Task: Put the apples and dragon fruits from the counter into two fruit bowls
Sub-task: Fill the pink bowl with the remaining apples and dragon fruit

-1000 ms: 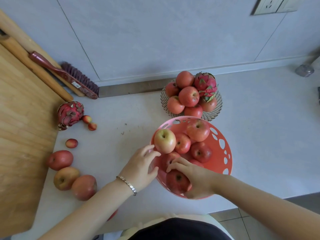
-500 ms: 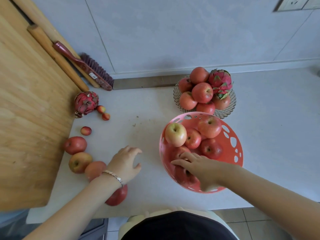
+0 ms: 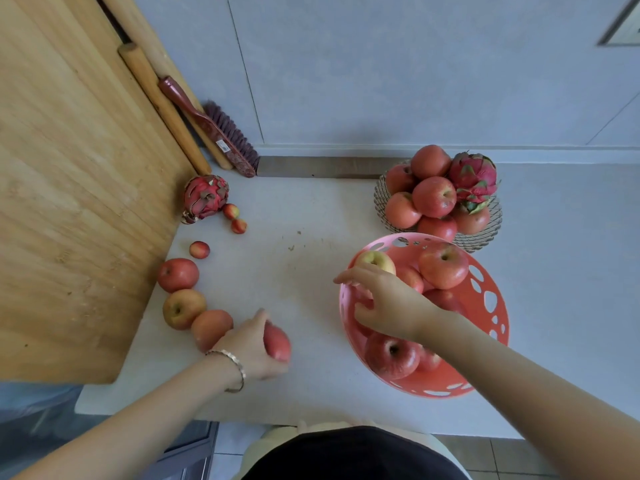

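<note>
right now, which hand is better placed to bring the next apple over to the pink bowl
Left. The left hand grips a red apple, beside the three apples along the cutting board. The right hand is over the pink bowl, farther from that fruit.

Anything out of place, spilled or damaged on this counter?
The dragon fruit beside the wooden board looks worn: its scales are brown and peeling. A few dark crumbs lie scattered mid-counter. Nothing else stands out.

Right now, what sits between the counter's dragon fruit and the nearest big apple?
Head view: one small reddish fruit lies between dragon fruit and big apple.
</note>
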